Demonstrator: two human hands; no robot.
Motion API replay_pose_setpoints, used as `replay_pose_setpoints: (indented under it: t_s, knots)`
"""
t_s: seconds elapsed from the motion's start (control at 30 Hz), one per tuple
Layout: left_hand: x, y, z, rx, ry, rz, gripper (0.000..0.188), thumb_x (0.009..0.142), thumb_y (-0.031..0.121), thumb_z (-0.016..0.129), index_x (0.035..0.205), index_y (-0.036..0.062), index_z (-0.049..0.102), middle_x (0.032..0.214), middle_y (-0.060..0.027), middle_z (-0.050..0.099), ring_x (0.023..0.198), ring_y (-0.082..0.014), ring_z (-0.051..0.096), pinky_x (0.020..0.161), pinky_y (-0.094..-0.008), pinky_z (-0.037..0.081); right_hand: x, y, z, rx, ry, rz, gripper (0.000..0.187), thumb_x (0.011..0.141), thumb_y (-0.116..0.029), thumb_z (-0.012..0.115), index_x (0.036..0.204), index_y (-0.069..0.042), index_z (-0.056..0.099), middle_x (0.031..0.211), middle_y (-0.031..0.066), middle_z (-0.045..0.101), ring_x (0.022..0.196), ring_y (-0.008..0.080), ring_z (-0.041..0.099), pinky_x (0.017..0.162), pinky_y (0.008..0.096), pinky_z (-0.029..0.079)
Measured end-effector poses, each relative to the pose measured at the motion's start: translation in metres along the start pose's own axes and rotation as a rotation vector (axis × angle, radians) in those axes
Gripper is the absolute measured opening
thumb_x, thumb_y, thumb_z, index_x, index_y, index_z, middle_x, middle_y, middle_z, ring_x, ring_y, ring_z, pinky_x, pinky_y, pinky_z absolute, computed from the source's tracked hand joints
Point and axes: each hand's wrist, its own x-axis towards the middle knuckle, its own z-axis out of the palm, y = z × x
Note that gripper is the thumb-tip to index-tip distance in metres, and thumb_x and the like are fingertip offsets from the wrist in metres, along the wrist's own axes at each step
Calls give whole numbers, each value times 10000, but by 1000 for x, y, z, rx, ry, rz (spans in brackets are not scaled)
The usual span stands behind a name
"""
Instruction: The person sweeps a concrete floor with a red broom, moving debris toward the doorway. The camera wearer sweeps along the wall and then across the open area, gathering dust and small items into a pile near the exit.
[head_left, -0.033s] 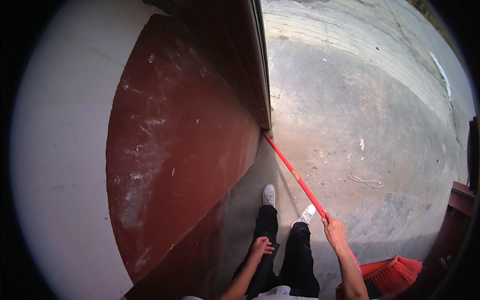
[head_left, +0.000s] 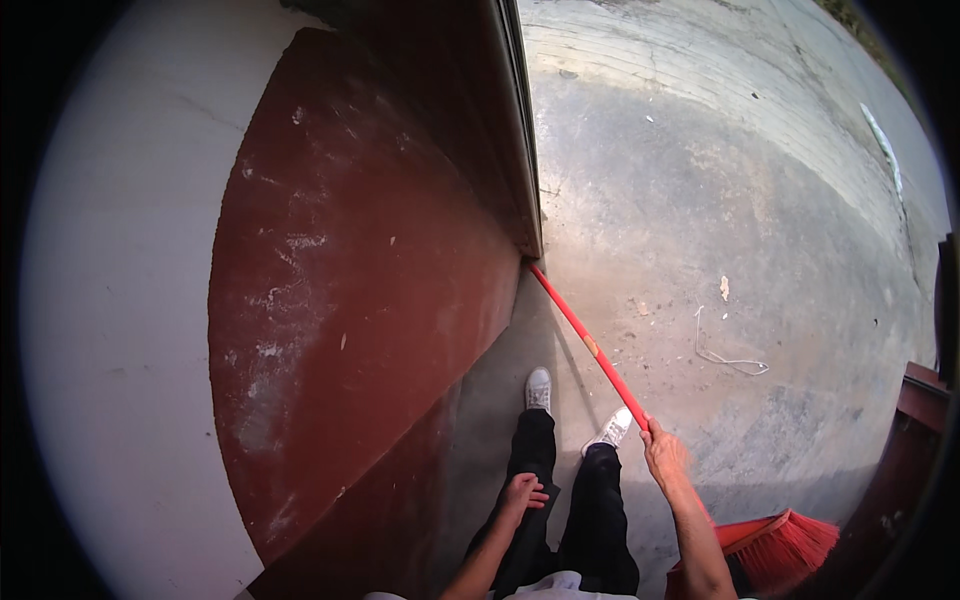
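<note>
My right hand [head_left: 667,455] is wrapped round the red handle of a broom [head_left: 590,345]. The handle slants away to the far left, its end close to the foot of a dark red metal door edge [head_left: 532,235]. At the lower right, behind my right forearm, the broom's red bristles [head_left: 795,552] show, raised toward me. Part of the broom head is hidden by that arm. In front of my left trouser leg hangs my left hand [head_left: 524,492], with nothing in it and its fingers loosely bent and apart.
A dark red wall panel [head_left: 370,290] and white wall [head_left: 110,300] rise on the left. On the concrete floor [head_left: 800,400] lie a loop of white cord [head_left: 735,362], a pale scrap [head_left: 724,288] and small debris. A reddish metal frame [head_left: 918,400] borders the right.
The broom head has shifted slightly left, and the handle has moved a little with my right hand. My left hand and feet stay in place.
</note>
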Motion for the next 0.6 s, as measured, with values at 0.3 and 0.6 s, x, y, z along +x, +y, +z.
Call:
replay_pose_setpoints:
  t_s: [0.3, 0.6]
  knots:
    - [4, -4, 1, -7, 18, -22, 299, 829, 222, 434, 1048, 28, 376, 878, -121, 516, 671, -213, 580, 530, -281, 483, -28, 34, 4, 93, 37, -49, 306, 791, -267, 461, 1093, -226, 434, 658, 159, 556, 644, 338, 544, 555, 430, 418]
    - [0, -16, 14, 20, 28, -20, 311, 818, 235, 449, 1042, 26, 394, 863, -119, 520, 659, -207, 580, 513, -276, 479, 8, 52, 39, 45, 66, 4, 314, 790, -278, 461, 1099, -221, 448, 720, 155, 566, 674, 337, 542, 559, 423, 416]
